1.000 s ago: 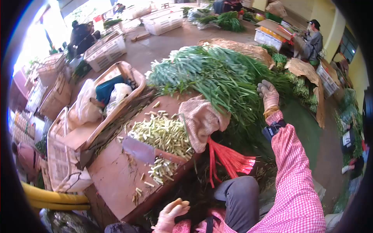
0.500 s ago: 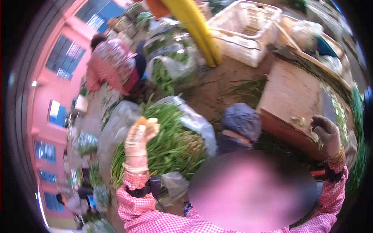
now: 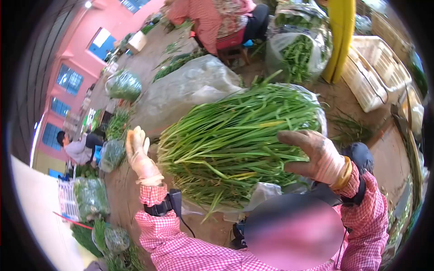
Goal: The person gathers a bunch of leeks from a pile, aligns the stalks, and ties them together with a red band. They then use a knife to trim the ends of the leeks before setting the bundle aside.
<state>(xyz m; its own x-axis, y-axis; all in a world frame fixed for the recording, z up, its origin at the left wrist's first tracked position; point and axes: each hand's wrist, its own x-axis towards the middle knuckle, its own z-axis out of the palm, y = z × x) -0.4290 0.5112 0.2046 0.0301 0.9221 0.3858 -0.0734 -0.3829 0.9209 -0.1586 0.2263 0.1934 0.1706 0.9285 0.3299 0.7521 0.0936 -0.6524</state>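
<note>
A large pile of long green leafy stalks (image 3: 239, 131) lies on a plastic sheet (image 3: 190, 86) in front of me. My left hand (image 3: 141, 156), in a pale glove, is raised just beside the pale stalk ends at the pile's left, fingers up and apart, holding nothing. My right hand (image 3: 314, 156), in a striped glove with dark fingertips, hovers at the pile's right side. Its thumb and fingers are spread, with nothing between them. Whether it touches the leaves cannot be told.
A person in a pink top (image 3: 217, 22) sits beyond the pile. Another person (image 3: 79, 149) is at the far left. Bagged greens (image 3: 296, 56), a yellow post (image 3: 339, 40) and white crates (image 3: 379, 67) stand at the upper right.
The view has swung right-to-left over the pile, which now fills the middle. My right hand has come from the brown box to the pile's right side, and its fingers have spread.
</note>
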